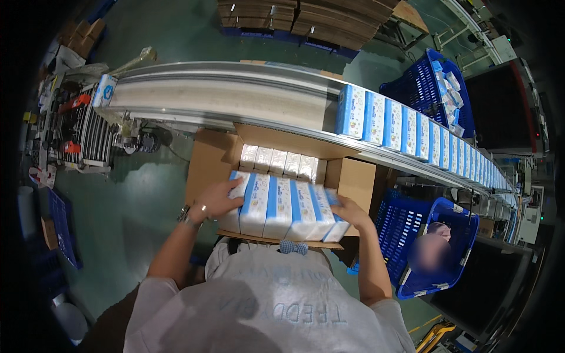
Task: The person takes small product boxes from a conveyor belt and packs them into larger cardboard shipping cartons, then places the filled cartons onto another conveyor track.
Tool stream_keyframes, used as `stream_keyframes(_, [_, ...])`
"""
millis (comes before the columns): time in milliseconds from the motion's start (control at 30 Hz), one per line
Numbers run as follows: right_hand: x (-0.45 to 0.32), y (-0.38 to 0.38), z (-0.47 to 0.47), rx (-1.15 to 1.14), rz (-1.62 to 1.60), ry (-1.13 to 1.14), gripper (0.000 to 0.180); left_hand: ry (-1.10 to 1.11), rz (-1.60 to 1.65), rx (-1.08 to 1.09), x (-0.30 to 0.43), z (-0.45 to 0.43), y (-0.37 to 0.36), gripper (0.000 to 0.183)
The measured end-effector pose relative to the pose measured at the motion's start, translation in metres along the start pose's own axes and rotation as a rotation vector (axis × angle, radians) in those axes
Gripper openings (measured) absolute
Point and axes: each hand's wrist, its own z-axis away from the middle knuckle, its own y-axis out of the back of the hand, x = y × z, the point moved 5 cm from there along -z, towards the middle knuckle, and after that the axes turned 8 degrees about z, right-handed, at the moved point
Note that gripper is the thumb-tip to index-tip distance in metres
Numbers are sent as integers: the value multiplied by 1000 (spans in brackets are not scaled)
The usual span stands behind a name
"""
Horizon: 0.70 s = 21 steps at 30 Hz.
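Note:
Between my two hands a row of several blue-and-white tissue packs (279,200) is squeezed together, over the near half of an open cardboard box (348,176). My left hand (220,198) presses on the pack at the row's left end. At the right end, my right hand (353,212) grips the last pack, which looks tilted and blurred. Behind this row, whitish wrapped packs (278,162) stand side by side inside the box. The flaps are folded outward, and the row hides most of the box's near part.
A conveyor belt (220,97) runs just beyond the box, with a long line of tissue packs (373,117) at its right. One blue plastic basket (401,247) stands right of me; another basket (408,84), holding packs, stands behind the conveyor. Flattened cardboard (335,22) is stacked farther back.

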Motion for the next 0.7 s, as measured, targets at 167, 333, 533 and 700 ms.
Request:
stream_keyframes(167, [26, -90, -94, -365, 633, -42, 32, 7, -710, -625, -154, -108, -115, 28])
stream_keyframes(333, [-5, -95, -108, -568, 583, 48, 44, 75, -1167, -856, -252, -124, -158, 13])
stream_keyframes(533, [-31, 46, -22, -114, 57, 268, 27, 66, -10, -737, -11, -93, -38, 24])
stream_keyframes(700, [27, 224, 42, 1171, -87, 195, 31, -581, 112, -77, 139, -134, 23, 39])
